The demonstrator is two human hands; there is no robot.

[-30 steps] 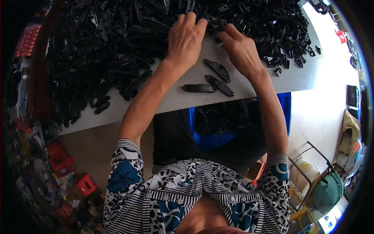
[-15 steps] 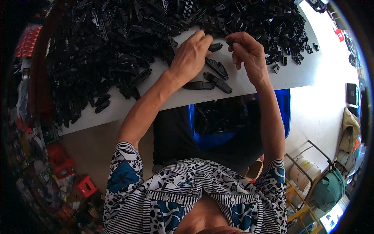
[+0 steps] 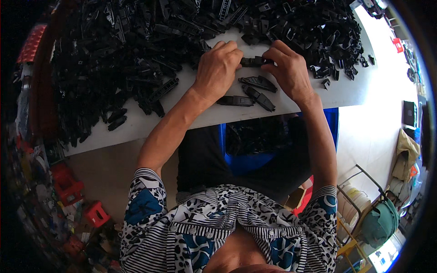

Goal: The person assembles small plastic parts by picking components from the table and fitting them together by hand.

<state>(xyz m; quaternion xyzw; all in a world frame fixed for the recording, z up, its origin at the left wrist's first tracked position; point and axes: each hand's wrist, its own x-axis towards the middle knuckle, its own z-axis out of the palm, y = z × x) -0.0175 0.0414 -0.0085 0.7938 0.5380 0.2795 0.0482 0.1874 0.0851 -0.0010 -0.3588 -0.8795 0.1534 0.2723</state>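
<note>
A long black plastic part (image 3: pixel 250 62) spans the gap between my two hands, just above the white table (image 3: pixel 182 107). My left hand (image 3: pixel 218 66) is closed around its left end. At its right end, the fingers of my right hand (image 3: pixel 287 69) pinch a small black piece against it; my fingertips hide most of that piece. Below my hands lie several similar long parts: one tilted (image 3: pixel 258 83), one slanting down to the right (image 3: pixel 258 98), and one nearly level (image 3: pixel 235 101) near the table's front edge.
Heaped long black parts (image 3: pixel 114 63) cover the table's left and back. Smaller black clip-like pieces (image 3: pixel 325 38) pile up at the right. Under the table edge, a blue bin (image 3: pixel 248 161) holds more black parts. A red stool (image 3: pixel 96 214) stands lower left, a folding cart (image 3: pixel 359 200) lower right.
My right hand has moved down and left, bringing the small black piece to the long part. My left hand has shifted slightly down and left, keeping its hold on the long part.
</note>
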